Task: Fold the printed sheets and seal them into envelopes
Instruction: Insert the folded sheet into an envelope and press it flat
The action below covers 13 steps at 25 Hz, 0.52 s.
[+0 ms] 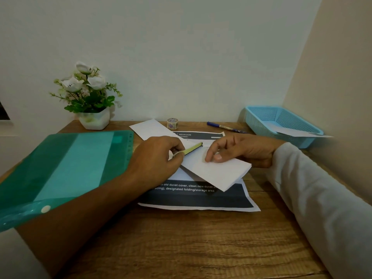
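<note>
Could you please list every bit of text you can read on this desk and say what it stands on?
"BEDROOM": dark header at the far end of the printed sheet.
"old duvet cover, clean new duvet c": near dark band of that sheet, cut off by the folded paper.
"acing), designated folding/storage area": line below, start hidden.
Small print under the header and lettering on the pen: too small to read.

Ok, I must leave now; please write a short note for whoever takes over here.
Left hand grips a yellow-green stick by the folded sheet.
Right hand presses its fingertips on that sheet.
Beneath lies a printed sheet, flat.
Envelope and tape roll lie behind; one white paper sits in the basket.
Left: finish this fold, fill and seal the envelope, fold the flat sheet.
</note>
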Each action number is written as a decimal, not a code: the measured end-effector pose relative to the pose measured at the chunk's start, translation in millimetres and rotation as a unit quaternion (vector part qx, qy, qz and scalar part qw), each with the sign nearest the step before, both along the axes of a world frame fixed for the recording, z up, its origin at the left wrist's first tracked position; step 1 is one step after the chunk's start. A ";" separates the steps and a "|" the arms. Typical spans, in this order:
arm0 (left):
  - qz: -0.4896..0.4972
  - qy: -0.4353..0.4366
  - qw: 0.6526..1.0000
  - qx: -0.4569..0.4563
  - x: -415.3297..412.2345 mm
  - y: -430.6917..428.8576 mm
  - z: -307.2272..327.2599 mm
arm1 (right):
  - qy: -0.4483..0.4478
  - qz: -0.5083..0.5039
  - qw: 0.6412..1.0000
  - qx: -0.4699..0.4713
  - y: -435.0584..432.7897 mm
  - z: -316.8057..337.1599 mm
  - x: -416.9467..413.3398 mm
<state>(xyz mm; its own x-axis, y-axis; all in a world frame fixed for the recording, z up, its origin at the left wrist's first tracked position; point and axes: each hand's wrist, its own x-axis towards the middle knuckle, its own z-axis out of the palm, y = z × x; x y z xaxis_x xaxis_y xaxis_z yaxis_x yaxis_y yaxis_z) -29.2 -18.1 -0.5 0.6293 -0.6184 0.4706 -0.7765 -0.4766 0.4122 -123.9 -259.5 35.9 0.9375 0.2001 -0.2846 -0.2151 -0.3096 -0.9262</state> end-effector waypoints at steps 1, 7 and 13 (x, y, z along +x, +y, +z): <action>-0.002 0.002 1.000 0.004 0.0 -0.7 -0.5 | 0.002 0.003 1.000 0.012 -1.3 0.9 -1.4; -0.017 0.004 1.000 0.002 -2.9 -1.1 1.4 | -0.061 -0.151 0.987 -0.018 15.1 -11.9 23.0; -0.011 0.000 1.000 0.008 -3.0 -0.9 1.1 | 0.026 -0.123 0.991 -0.044 16.6 0.2 11.3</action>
<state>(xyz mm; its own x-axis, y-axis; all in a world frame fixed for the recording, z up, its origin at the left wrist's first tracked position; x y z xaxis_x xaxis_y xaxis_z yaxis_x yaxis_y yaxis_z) -32.3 -19.0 0.6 0.6151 -0.6399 0.4606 -0.7872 -0.4661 0.4038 -112.6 -242.8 36.0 0.9381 -0.0605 -0.3409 -0.3417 -0.3201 -0.8836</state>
